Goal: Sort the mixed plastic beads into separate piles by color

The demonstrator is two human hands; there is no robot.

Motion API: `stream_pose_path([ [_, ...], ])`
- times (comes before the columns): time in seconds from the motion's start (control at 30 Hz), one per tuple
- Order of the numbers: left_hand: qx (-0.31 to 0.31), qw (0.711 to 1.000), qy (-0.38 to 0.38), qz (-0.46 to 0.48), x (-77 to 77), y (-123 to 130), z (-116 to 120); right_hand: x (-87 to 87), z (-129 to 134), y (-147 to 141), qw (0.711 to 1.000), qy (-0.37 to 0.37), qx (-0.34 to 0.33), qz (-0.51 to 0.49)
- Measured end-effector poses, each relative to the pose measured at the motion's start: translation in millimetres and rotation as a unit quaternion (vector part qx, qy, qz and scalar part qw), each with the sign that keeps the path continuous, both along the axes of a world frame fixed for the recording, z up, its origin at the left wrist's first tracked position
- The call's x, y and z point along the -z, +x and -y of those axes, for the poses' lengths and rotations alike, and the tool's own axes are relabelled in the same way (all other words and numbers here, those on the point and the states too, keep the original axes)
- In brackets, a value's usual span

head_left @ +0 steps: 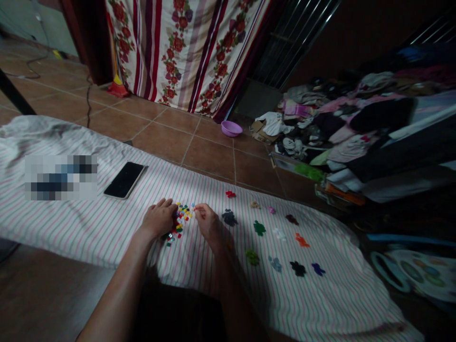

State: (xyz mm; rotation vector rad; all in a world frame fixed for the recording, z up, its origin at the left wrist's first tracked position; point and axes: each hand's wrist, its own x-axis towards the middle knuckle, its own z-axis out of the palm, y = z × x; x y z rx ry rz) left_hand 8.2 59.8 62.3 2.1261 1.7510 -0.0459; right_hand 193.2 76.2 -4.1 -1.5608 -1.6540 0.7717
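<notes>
A mixed heap of small coloured pieces (pixel 184 214) lies on the striped cloth (pixel 199 190). My left hand (pixel 161 217) rests at the heap's left edge, fingers together, partly over some pieces; anything beneath it is hidden. At the right edge, my right hand (pixel 207 220) has its thumb and fingertips pinched together; what they hold is too small to make out. Right of it are single-colour piles, among them dark grey (pixel 230 217), green (pixel 259 228), red (pixel 230 194), white (pixel 280 233), orange (pixel 302 240), lime (pixel 252 257) and black (pixel 298 269).
A phone (pixel 125 180) lies on the cloth left of my hands, with a blurred patch farther left. Beyond the cloth's far edge are a tiled floor, a purple basin (pixel 231 128) and a floral curtain (pixel 185 52). Heaped clothes (pixel 342 114) fill the right background.
</notes>
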Motion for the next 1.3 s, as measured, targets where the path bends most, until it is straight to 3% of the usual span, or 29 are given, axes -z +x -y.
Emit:
stream_pose_path([
  [0.33,-0.017,1.000,-0.019,-0.008,-1.7,1,-3,-4.5,1,13,0.998,-0.031,0.003,-0.053],
  [0.67,-0.002,1.000,-0.013,0.002,2.9,-2,-4,9.7,-6,10,0.974,-0.048,0.039,-0.220],
  [1.3,0.000,1.000,0.005,-0.009,6.6,-2,-4,22.6,-10,21,0.978,0.018,0.053,-0.199],
])
